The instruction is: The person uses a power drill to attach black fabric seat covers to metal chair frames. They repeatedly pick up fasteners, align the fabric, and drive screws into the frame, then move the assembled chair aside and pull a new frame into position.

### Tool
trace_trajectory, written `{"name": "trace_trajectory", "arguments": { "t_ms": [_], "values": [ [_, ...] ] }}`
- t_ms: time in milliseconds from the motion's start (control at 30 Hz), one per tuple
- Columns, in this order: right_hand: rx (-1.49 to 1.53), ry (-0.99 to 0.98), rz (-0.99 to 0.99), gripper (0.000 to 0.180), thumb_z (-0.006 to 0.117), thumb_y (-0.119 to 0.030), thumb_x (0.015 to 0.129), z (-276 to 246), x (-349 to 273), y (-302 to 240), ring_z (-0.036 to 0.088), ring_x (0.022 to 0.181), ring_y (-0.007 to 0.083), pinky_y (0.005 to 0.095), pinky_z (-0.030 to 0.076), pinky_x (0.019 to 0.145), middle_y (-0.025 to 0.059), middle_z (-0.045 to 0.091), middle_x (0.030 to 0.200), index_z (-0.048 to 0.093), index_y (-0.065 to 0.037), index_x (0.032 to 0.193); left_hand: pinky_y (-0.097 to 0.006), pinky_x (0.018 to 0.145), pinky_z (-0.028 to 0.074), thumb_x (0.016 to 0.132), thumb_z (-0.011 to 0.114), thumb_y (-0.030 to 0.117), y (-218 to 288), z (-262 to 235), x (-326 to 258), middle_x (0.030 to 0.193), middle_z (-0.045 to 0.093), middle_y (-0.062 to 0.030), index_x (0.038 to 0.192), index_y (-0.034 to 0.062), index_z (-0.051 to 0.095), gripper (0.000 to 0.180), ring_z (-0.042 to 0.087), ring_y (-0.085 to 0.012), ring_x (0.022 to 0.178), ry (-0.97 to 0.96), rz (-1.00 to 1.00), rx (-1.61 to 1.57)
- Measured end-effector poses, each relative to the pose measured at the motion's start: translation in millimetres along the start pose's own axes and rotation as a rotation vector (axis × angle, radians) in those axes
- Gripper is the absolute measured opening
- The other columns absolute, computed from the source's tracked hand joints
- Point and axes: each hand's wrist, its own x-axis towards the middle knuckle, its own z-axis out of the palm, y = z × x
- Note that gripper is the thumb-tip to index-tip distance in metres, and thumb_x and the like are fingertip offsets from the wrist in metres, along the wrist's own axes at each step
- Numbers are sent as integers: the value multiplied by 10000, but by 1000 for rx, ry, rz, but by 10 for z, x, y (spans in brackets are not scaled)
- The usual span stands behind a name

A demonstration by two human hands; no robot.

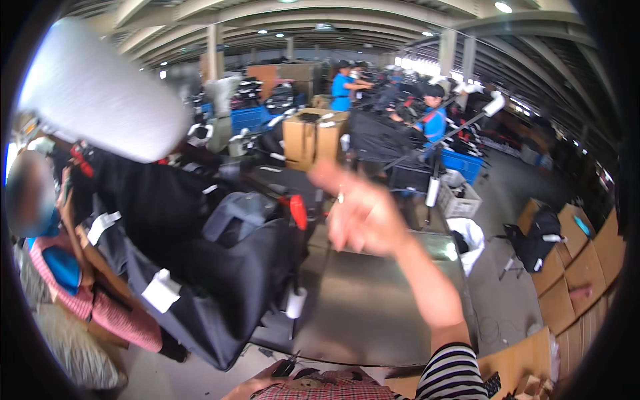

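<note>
Hall [373, 19], steel-beamed, strip of lamps overhead. Black fabric article [220, 280], one, slack and folded, filling the ground to the left of the metal surface [377, 293], which is bare, dull grey and reflective. Co-worker [60, 270], in a pink apron, at the fabric's far left end. White roll [107, 90], blurred, aslant above the fabric. Brown carton [307, 137], farther back. Right hand [363, 217], raised over the surface, striped cuff at the forearm; fingers loosely spread, one reaching leftward, motion-blurred as I see it. Grey-blue cap-shaped piece [240, 215], lying on the fabric. Left hand [257, 382], low at the near edge, partly hidden; whether its fingers pinch the small object beside it, I cannot tell. White tag [161, 291], on the fabric's side. Red fitting [298, 212], near the right hand. Small black object [283, 368], at the left hand.
</note>
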Motion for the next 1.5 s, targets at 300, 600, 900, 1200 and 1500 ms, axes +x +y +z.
{"name": "trace_trajectory", "arguments": {
  "t_ms": [300,600,900,1200,1500],
  "values": [
    [-449,334,216,522,494,-435,1035,-2597,-289,-509,445,385,55,209,346,408,50,620,573,692,41,1118,-325,979,406,763,849,426,843,424,622,1184,602,-64,1390,82,474,807,538,-188,1111,-3,-116,-86],
    [-366,565,931,381,628,-411,972,-4507,-2454,2427,652,678,105,258,507,579,73,733,843,686,-35,994,-336,1014,386,773,822,463,2015,631,1359,1246,572,-88,1418,79,443,841,512,-208,1168,126,-213,-45],
    [-1003,1036,628,820,601,-653,877,-6679,-2295,4400,629,1114,426,433,465,986,290,655,1149,578,82,1238,-347,1048,366,783,795,500,2544,725,1544,1307,543,-111,1446,76,412,875,487,-227,1225,258,-366,-50],
    [-710,839,481,598,504,-567,990,-6733,-1804,4168,604,568,176,329,488,621,61,625,622,618,-13,796,-358,1083,347,793,768,537,2652,832,1534,1369,513,-135,1474,72,381,910,461,-246,1281,310,-454,-97],
    [-1100,565,650,687,533,-585,949,-4052,-1755,2548,691,732,431,508,526,691,261,668,702,639,64,749,-369,1117,327,803,741,574,2153,909,1278,1431,484,-159,1502,69,350,946,435,-265,1338,196,-363,-94]
  ]
}}
